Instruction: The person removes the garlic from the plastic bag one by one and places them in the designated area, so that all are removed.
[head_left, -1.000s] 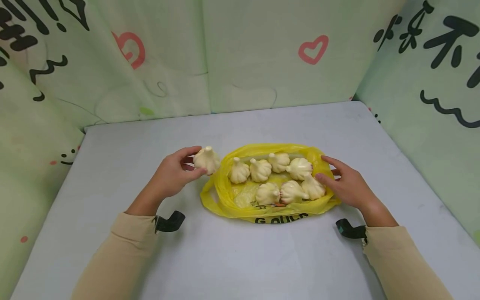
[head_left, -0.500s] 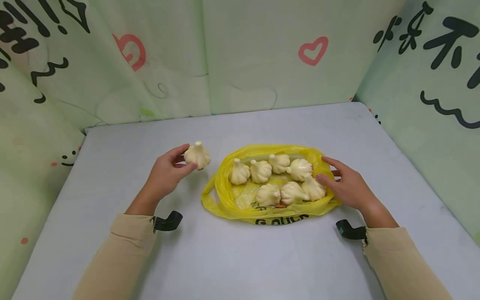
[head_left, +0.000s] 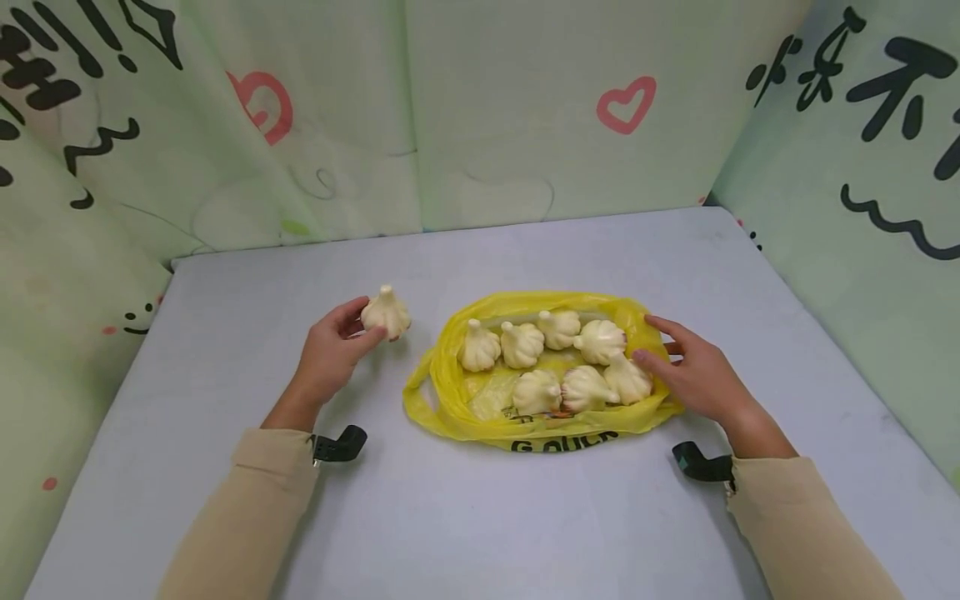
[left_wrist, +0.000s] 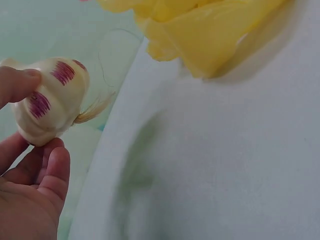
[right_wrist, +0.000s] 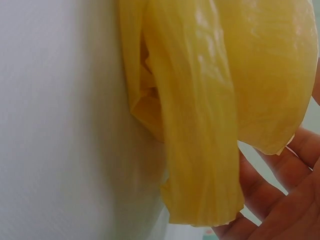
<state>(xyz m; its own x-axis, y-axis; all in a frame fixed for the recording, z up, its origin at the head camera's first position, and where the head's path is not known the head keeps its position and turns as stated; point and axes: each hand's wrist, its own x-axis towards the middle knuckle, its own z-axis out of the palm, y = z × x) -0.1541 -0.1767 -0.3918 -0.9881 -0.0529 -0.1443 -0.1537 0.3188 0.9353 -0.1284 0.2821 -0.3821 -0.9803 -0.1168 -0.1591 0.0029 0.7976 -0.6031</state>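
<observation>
My left hand [head_left: 330,350] holds a cream garlic bulb [head_left: 386,314] between thumb and fingers, to the left of the bag and a little above the table. Purple streaks and a tuft of dry roots show on this garlic bulb [left_wrist: 55,95] in the left wrist view. A yellow plastic bag [head_left: 461,425] lies spread with its mouth up, and several more garlic bulbs [head_left: 522,342] sit inside it. At the bag's right end, my right hand [head_left: 705,375] grips the rim, thumb over the inner side and fingers outside. Yellow plastic partly hides those fingers [right_wrist: 265,185] in the right wrist view.
The white table [head_left: 480,517] stretches around the bag on all sides. Behind it and to both sides hang pale green curtains [head_left: 510,108] with printed drawings. A loose bag handle [head_left: 420,404] loops out at the bag's left end.
My left hand has carried the garlic bulb leftward, away from the bag's edge. The right hand and the bag have hardly moved.
</observation>
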